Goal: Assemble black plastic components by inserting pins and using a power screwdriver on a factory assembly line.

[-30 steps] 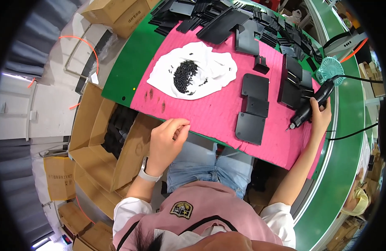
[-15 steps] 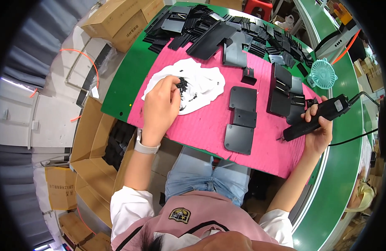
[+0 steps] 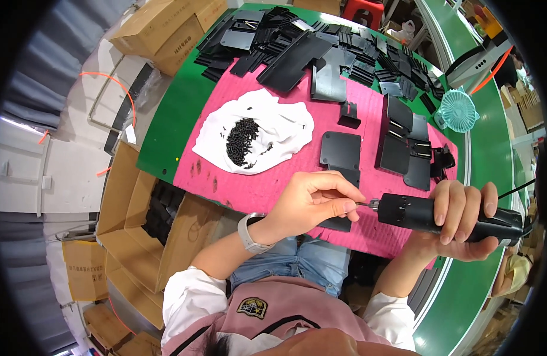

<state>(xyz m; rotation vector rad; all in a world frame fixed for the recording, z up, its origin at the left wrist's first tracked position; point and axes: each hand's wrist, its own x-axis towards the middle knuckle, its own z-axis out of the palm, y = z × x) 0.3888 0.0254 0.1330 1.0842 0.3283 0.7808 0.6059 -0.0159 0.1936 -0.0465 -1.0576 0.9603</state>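
My right hand [image 3: 463, 219] grips a black electric screwdriver [image 3: 413, 213], held level with its bit pointing left. At the bit's tip, my left hand [image 3: 321, 202] pinches a small screw between thumb and forefinger, mostly hidden by the fingertips. Both hands are above the near part of the pink sheet [image 3: 190, 178]. Beneath my left hand, partly covered, lie joined flat black plastic plates [image 3: 340, 148]. A pile of small black screws [image 3: 242, 141] rests on a crumpled white cloth [image 3: 291, 121] to the left.
Black parts [image 3: 350, 56] are heaped along the far side of the green table [image 3: 167, 127]. More black plates with metal pins [image 3: 395, 136] stand at right, near a turquoise ribbed dish [image 3: 458, 111]. An open cardboard box [image 3: 128, 237] holding black pieces sits at lower left.
My left hand has left the screw pile, moving right and nearer to the screwdriver's tip. My right hand has turned the screwdriver level and brought it nearer.
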